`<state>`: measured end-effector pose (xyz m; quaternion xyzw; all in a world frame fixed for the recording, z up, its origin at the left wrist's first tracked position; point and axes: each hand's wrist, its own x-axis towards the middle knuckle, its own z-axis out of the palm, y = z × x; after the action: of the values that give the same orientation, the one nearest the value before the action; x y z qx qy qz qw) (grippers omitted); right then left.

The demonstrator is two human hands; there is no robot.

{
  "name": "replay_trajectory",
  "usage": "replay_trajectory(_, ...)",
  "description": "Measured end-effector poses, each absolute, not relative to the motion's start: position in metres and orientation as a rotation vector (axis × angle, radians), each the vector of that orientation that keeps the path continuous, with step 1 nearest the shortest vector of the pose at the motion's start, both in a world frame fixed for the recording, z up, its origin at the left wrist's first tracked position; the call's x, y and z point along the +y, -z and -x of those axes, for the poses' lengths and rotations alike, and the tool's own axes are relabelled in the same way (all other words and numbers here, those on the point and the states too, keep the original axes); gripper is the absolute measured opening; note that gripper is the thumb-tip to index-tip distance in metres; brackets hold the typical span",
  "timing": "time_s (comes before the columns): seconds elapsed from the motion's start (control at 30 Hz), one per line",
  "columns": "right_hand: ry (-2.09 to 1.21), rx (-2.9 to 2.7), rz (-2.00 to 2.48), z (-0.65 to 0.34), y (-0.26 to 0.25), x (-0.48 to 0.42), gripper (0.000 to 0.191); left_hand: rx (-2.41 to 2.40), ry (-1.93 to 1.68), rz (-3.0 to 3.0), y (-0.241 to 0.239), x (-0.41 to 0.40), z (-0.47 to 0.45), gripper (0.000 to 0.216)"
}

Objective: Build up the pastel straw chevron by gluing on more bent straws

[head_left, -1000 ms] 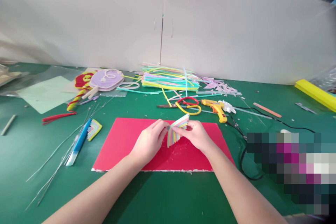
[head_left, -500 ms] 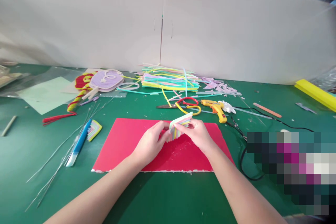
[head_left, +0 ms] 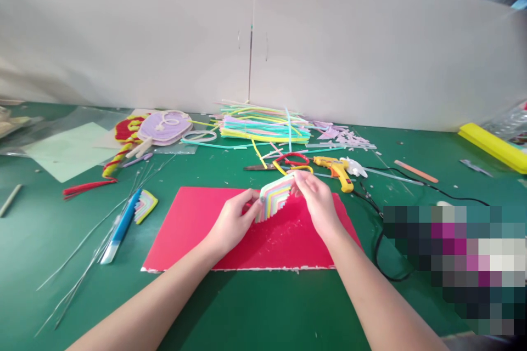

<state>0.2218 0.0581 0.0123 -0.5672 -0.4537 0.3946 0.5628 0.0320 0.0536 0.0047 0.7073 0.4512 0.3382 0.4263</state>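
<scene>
Between my two hands, above a red board point(head_left: 185, 230), is a small striped piece of bent pastel pipe cleaners point(head_left: 275, 197), nested in V-shaped rows with a mint outer edge. My left hand point(head_left: 235, 218) pinches its left side between thumb and fingers. At its upper right end, my right hand point(head_left: 315, 197) is closed on the edge, thumb and forefinger together. A similar striped piece point(head_left: 146, 205) with a yellow border lies left of the board, touching a blue-handled tool point(head_left: 125, 222). Pale crumbs are scattered on the board.
Behind the board lie scissors point(head_left: 294, 163), a yellow glue gun point(head_left: 335, 169) with a black cord, and a bundle of pipe cleaners point(head_left: 263, 130). Thin wires point(head_left: 82, 274) and a purple fuzzy shape point(head_left: 164, 127) are at left. A yellow block point(head_left: 494, 148) sits far right.
My right thumb has shifted from the striped face to its upper right edge, uncovering more of the rows. The piece has turned to face me more. My left hand keeps its pinch.
</scene>
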Motion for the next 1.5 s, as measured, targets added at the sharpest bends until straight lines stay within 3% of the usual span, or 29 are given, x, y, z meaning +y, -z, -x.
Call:
replay_trajectory(0.1, -1.003, -1.107, 1.278, -0.222, -0.011, 0.058, 0.038, 1.086, -0.812, -1.782, -0.007, 0.052, -0.032, 0.027)
replay_trajectory(0.33, -1.405, -1.051, 1.119, -0.221, -0.004, 0.059, 0.065, 1.054, -0.793, -1.761, -0.011, 0.051, -0.032, 0.030)
replay_trajectory(0.73, -0.706, -0.755, 1.089, -0.232, -0.006, 0.065, 0.041, 1.023, -0.980, -1.299, -0.009, 0.059, -0.031, 0.028)
replay_trajectory(0.87, -0.868, -0.976, 1.281, -0.226, -0.001, 0.064, 0.040, 0.982, -1.086, -1.114, -0.008, 0.062, -0.031, 0.024)
replay_trajectory(1.03, -1.151, -1.254, 1.209, -0.205, -0.006, 0.054, 0.036, 1.007, -1.080, -1.225, -0.006, 0.063, -0.032, 0.028)
replay_trajectory(1.23, -1.128, -1.328, 1.263, -0.207, -0.005, 0.053, 0.026, 0.940, -1.027, -1.306, -0.004, 0.062, -0.035, 0.039)
replay_trajectory(1.5, -1.132, -1.421, 1.327, -0.224, -0.010, 0.057, 0.026, 1.067, -1.237, -1.287, -0.009, 0.065, -0.029, 0.025)
